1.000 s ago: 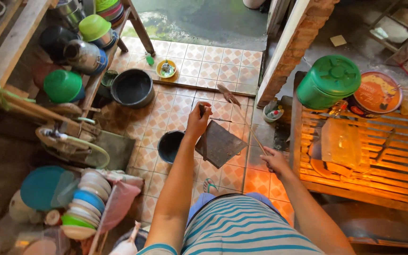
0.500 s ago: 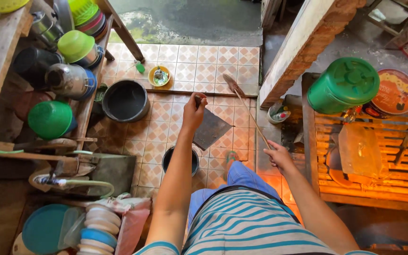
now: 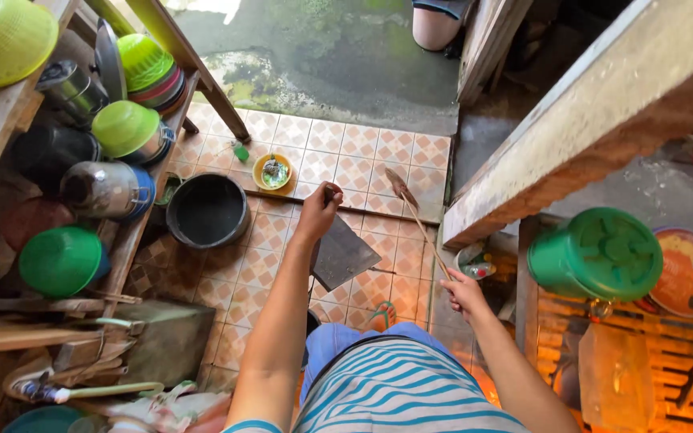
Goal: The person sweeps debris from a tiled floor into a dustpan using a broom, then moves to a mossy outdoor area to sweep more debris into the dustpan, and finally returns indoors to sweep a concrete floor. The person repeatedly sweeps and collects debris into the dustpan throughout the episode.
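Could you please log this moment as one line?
left hand: holds dustpan | right hand: holds broom | floor: tiled

Stepped toward the doorway.
I carried the dustpan (image 3: 341, 255) and broom (image 3: 415, 215) closer to the black basin (image 3: 207, 210); view tilted forward.

Both arms outstretched, fingers (image 3: 324, 195) closed.
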